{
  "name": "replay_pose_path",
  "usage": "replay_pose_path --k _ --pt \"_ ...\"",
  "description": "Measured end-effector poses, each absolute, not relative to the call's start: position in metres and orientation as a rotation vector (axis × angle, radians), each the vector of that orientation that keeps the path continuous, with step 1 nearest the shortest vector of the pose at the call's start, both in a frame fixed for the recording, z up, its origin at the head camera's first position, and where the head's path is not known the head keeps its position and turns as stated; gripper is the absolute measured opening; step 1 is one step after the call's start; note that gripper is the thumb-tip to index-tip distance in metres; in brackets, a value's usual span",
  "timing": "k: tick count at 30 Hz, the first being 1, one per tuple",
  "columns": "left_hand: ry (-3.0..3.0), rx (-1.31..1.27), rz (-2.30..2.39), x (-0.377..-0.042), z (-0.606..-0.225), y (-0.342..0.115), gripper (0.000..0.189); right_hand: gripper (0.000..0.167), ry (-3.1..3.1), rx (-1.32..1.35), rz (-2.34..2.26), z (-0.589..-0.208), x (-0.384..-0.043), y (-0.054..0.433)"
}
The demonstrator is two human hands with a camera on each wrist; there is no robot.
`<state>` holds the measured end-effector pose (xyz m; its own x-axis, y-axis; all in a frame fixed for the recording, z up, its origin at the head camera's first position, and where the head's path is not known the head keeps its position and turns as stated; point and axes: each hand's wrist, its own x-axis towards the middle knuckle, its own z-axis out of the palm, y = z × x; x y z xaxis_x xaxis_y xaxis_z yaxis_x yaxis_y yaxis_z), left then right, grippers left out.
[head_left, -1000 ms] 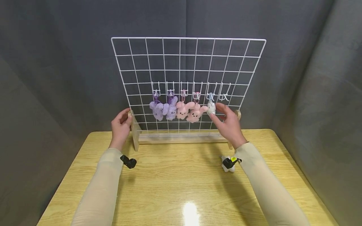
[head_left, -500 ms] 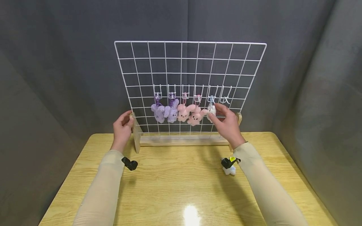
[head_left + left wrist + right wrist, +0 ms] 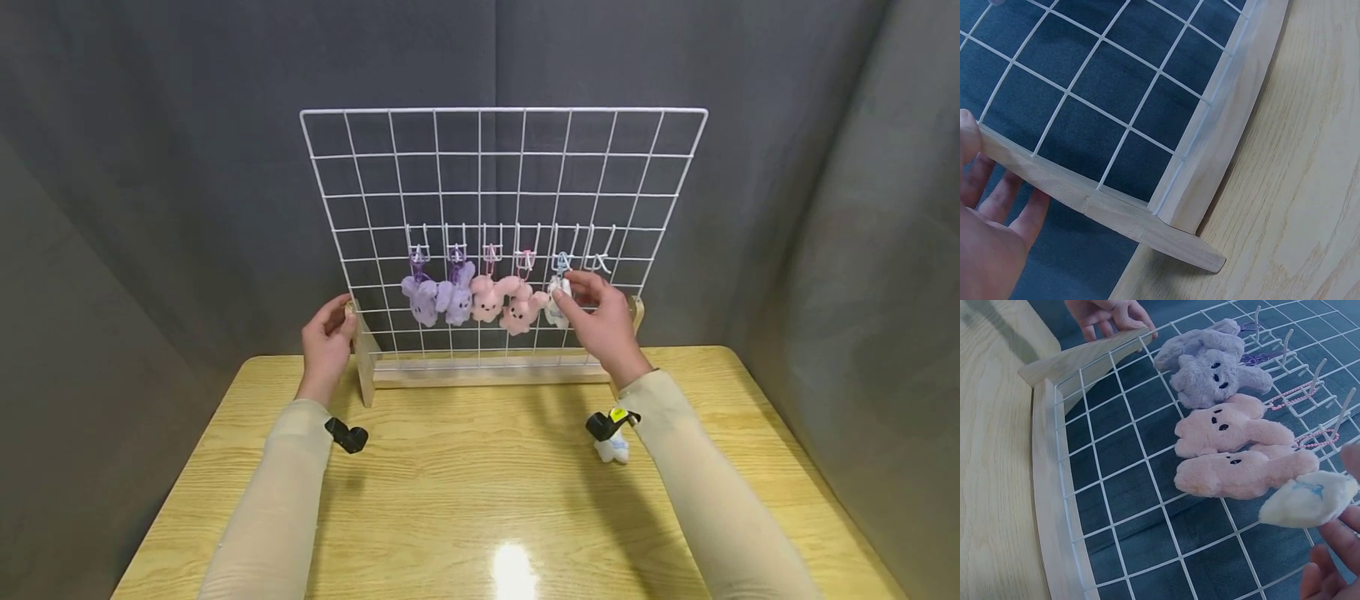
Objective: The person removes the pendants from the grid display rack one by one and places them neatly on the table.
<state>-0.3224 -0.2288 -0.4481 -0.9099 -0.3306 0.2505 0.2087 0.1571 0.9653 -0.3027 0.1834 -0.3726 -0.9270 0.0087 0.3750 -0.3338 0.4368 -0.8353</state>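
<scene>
My right hand [image 3: 606, 325] pinches a small white plush keychain [image 3: 558, 314] with blue markings between thumb and fingers. Its light blue strap [image 3: 562, 262] is up at the fifth hook of a white wire grid [image 3: 480, 110]. In the right wrist view the white plush [image 3: 1310, 501] lies sideways, its back or side showing. At the left end, my left hand [image 3: 326, 354] grips the upright of the wooden stand [image 3: 1085, 200], thumb in front and fingers round the outer side.
Two purple bunny plush keychains [image 3: 423, 302] and two pink ones [image 3: 487, 300] hang to the left. A sixth hook [image 3: 597, 263] on the right bears nothing. Another white plush [image 3: 613, 450] lies on the wooden table [image 3: 450, 483], partly behind the right wrist camera.
The white plush has turned in my right fingers, so its blue marking now shows. The left hand keeps its grip on the stand. The head view has shifted slightly.
</scene>
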Motion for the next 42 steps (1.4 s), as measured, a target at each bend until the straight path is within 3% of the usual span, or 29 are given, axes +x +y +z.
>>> replay_pose_path --k 42 --pt "-2.031 0.143 -1.858 -0.3206 -0.4443 -0.2272 0.04 0.025 -2.206 0.374 1.499 -0.3705 -0.2998 0.1828"
